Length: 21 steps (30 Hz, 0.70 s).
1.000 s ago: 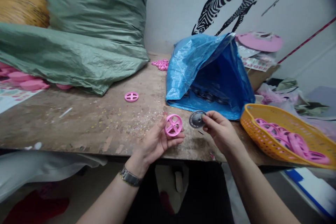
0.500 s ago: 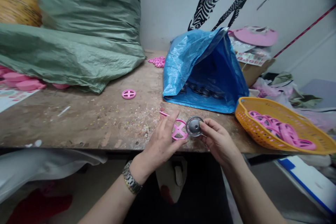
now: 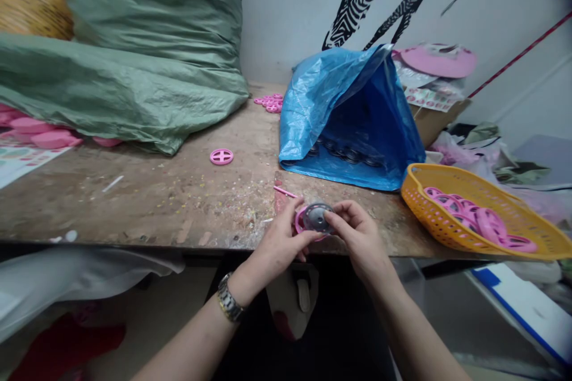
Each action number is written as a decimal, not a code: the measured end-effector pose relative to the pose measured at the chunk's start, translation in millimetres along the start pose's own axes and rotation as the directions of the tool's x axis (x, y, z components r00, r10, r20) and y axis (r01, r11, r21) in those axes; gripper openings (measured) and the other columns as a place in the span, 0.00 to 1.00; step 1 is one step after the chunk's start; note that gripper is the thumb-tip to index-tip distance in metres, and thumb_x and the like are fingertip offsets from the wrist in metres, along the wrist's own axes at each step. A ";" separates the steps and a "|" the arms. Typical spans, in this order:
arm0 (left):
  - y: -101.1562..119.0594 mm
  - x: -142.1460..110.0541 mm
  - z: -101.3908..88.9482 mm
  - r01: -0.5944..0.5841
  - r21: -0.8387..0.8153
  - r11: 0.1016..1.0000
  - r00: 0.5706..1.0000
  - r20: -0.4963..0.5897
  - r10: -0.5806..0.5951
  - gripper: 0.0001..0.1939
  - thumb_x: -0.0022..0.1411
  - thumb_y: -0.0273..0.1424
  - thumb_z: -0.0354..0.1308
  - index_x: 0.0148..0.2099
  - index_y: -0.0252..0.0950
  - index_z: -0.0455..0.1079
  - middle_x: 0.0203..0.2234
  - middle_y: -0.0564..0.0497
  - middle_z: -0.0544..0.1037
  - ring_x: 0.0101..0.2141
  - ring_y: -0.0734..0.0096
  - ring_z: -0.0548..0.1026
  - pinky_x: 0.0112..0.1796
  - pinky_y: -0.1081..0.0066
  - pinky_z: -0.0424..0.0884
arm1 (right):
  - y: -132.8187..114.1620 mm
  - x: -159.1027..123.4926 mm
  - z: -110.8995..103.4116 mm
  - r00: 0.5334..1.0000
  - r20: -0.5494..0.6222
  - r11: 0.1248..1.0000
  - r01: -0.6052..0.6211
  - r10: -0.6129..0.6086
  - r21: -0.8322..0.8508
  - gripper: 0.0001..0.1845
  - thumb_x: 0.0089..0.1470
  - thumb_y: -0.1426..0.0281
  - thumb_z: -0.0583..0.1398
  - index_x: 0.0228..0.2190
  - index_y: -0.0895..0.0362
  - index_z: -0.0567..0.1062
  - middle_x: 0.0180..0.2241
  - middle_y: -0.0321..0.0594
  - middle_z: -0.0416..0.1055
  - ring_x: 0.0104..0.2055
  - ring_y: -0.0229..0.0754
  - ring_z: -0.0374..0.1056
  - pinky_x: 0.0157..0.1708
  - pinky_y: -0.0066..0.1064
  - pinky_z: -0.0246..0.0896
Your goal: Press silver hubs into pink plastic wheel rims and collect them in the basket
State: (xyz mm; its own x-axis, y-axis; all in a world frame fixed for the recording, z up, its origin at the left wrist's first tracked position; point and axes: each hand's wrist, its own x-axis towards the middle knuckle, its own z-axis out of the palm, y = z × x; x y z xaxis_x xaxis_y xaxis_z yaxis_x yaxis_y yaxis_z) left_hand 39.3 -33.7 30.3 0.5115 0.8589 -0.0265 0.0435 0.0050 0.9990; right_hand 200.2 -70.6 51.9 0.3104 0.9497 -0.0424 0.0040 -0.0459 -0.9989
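Near the table's front edge, my left hand (image 3: 280, 235) is closed on a pink wheel-shaped ring (image 3: 299, 223), whose spokes are now mostly covered. My right hand (image 3: 360, 235) pinches a grey round disc (image 3: 316, 217) with a small hole at its centre. The disc overlaps the pink ring; whether the two are joined I cannot tell. Just beyond my left fingers lies a thin pink stick (image 3: 285, 191). Another pink spoked ring (image 3: 221, 156) rests flat on the table, farther left.
A blue bag (image 3: 308, 113) gapes toward me with dark discs (image 3: 351, 155) inside. At right, a yellow basket (image 3: 420, 214) holds several pink rings with dark parts. More pink rings (image 3: 270, 102) lie behind the bag's left side. A green sack (image 3: 134, 95) covers the back left.
My right hand has moved left, bringing the grey disc from beside the pink ring to over it. The left fingers have closed further around the ring.
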 end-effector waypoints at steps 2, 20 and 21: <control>1.5 1.0 0.7 0.112 -0.201 0.973 0.992 0.085 -0.096 0.28 0.60 0.37 0.61 0.60 0.35 0.61 0.29 0.52 0.74 0.22 0.74 0.73 0.22 0.72 0.74 | 0.0 -0.8 -0.9 0.999 0.008 0.999 0.037 -0.036 -0.038 0.20 0.45 0.56 0.70 0.31 0.56 0.71 0.28 0.34 0.73 0.31 0.37 0.69 0.33 0.28 0.62; 11.4 -3.0 2.1 0.012 -0.235 0.972 0.996 0.091 0.010 0.17 0.64 0.39 0.57 0.50 0.35 0.70 0.30 0.53 0.73 0.23 0.78 0.73 0.23 0.77 0.73 | -8.3 -9.5 -6.3 0.991 0.125 0.986 0.062 -0.043 -0.156 0.16 0.51 0.57 0.65 0.37 0.56 0.77 0.34 0.39 0.77 0.36 0.42 0.72 0.40 0.32 0.66; 12.1 -3.1 2.0 0.010 -0.231 0.973 0.996 0.094 0.012 0.17 0.64 0.40 0.57 0.50 0.35 0.71 0.30 0.53 0.73 0.23 0.78 0.73 0.23 0.78 0.73 | -8.5 -9.8 -6.6 0.992 0.124 0.988 0.052 -0.034 -0.148 0.17 0.50 0.57 0.65 0.36 0.56 0.77 0.33 0.39 0.77 0.36 0.42 0.72 0.39 0.32 0.67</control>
State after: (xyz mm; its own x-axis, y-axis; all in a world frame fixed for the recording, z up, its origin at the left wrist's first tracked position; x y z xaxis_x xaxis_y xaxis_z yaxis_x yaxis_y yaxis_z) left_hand 40.0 -37.4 42.4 0.5900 0.8072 -0.0180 -0.1510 0.1322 0.9797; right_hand 203.4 -81.6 61.0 0.1899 0.9817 -0.0104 0.1607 -0.0415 -0.9861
